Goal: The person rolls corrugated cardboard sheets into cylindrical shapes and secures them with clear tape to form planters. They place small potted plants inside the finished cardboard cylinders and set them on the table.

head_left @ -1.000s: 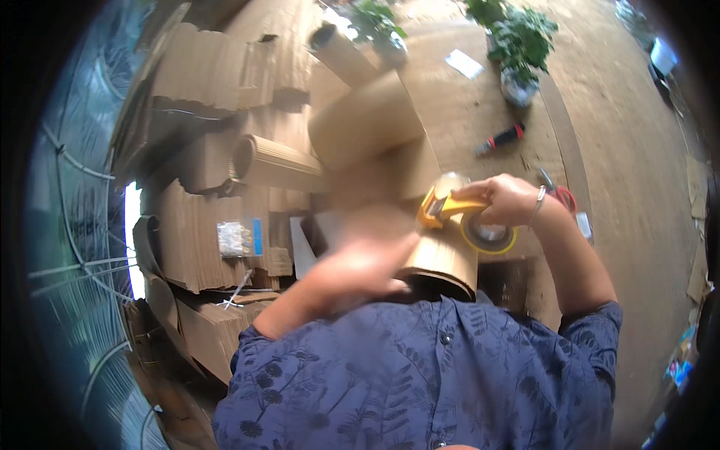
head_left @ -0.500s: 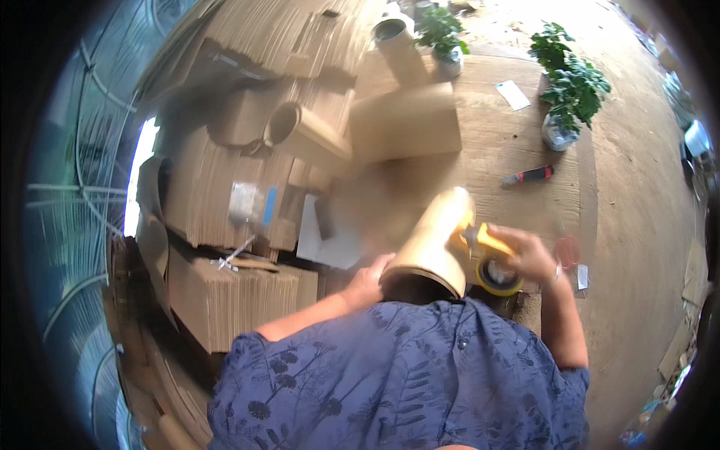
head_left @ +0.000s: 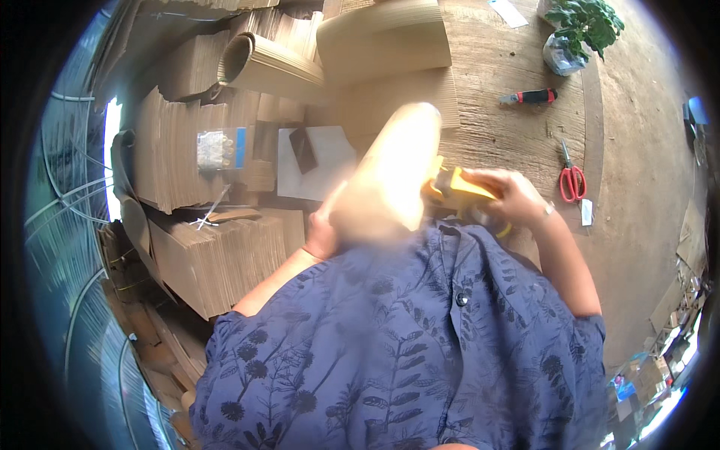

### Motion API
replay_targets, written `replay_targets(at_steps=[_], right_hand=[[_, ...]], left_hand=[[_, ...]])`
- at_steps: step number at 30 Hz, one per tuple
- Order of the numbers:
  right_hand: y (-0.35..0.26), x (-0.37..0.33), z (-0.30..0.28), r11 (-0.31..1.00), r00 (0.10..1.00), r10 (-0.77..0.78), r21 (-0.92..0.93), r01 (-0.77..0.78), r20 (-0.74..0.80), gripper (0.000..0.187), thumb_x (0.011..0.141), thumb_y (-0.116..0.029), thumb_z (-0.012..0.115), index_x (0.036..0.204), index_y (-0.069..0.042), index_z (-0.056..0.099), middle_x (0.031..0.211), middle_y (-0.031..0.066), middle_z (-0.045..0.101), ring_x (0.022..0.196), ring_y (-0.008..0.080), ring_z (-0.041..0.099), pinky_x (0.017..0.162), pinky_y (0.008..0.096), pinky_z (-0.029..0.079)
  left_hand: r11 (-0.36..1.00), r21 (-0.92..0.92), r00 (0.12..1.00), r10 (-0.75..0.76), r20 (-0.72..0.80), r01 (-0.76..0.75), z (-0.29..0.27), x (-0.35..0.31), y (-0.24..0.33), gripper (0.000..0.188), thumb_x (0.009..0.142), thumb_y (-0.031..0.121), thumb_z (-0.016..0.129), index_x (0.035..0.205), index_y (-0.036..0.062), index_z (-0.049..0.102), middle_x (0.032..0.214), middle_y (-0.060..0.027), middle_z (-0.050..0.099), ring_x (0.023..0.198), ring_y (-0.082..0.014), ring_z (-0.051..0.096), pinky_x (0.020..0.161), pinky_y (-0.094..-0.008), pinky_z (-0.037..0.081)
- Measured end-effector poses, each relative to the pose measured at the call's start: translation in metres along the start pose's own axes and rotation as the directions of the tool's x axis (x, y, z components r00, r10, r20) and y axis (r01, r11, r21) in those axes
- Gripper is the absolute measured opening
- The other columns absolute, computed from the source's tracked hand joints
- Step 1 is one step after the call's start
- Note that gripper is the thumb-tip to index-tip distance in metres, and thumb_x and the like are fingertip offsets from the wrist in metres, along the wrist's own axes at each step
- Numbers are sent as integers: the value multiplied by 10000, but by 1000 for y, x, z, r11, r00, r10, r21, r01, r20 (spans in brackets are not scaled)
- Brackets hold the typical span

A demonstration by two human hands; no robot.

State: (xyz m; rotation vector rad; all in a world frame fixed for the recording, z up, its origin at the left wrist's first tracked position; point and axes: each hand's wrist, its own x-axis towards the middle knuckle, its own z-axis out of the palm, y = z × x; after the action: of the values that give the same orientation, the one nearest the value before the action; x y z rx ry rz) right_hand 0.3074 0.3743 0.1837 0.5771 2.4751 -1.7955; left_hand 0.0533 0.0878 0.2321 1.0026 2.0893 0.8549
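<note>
A roll of tan cardboard [head_left: 394, 169] is held tilted against my chest, its far end pointing up the picture. My left hand [head_left: 324, 231] grips the roll's near left side, with some fingers hidden behind it. In my right hand [head_left: 516, 196] is a yellow tape dispenser [head_left: 469, 187], its head touching or very near the roll's right side. The dispenser's tape wheel is partly hidden below my hand. Glare and motion blur wash out the roll's surface. Beyond it lie a flat cardboard sheet [head_left: 409, 94] and a curled one [head_left: 386, 41].
Another cardboard roll [head_left: 281, 67] lies at upper left, above stacked cardboard [head_left: 217, 259]. On the wooden board to the right are a red-and-black utility knife [head_left: 534, 97] and red-handled scissors [head_left: 572, 182]. A potted plant [head_left: 566, 56] and a white card [head_left: 508, 13] stand farther off.
The view has shifted, so the surroundings sit higher in the picture. The roll has turned so its near opening no longer shows. My right hand still holds the dispenser by the roll.
</note>
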Motion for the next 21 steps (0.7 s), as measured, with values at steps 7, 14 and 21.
replay_targets(at_steps=[7, 14, 21], right_hand=[[-77, 135, -16, 906, 945, -133, -350, 238, 299, 537, 790, -203, 701, 1326, -209, 671, 1214, 92, 716, 1014, 244, 720, 903, 344, 557], [-57, 80, 23, 888, 949, -44, -423, 180, 311, 471, 858, -288, 707, 1318, -210, 650, 1097, 127, 739, 887, 305, 735, 802, 396, 592], [-86, 95, 49, 803, 895, 187, -587, 98, 405, 323, 803, -299, 700, 1122, -270, 739, 975, 99, 747, 938, 320, 720, 783, 425, 571]], left_hand=[[955, 253, 988, -155, -7, 152, -55, 23, -7, 642, 828, 10, 636, 1454, 75, 504, 1274, -127, 675, 1128, -212, 659, 994, -371, 519], [876, 437, 966, 112, 231, -206, -46, 6, -11, 647, 864, 5, 556, 1497, 105, 465, 1406, -164, 591, 1225, -312, 627, 1059, -351, 493], [968, 252, 989, -22, 146, -16, -43, 1, -40, 710, 915, 371, 690, 1517, 105, 425, 1345, -213, 621, 1198, -307, 647, 1031, -368, 504]])
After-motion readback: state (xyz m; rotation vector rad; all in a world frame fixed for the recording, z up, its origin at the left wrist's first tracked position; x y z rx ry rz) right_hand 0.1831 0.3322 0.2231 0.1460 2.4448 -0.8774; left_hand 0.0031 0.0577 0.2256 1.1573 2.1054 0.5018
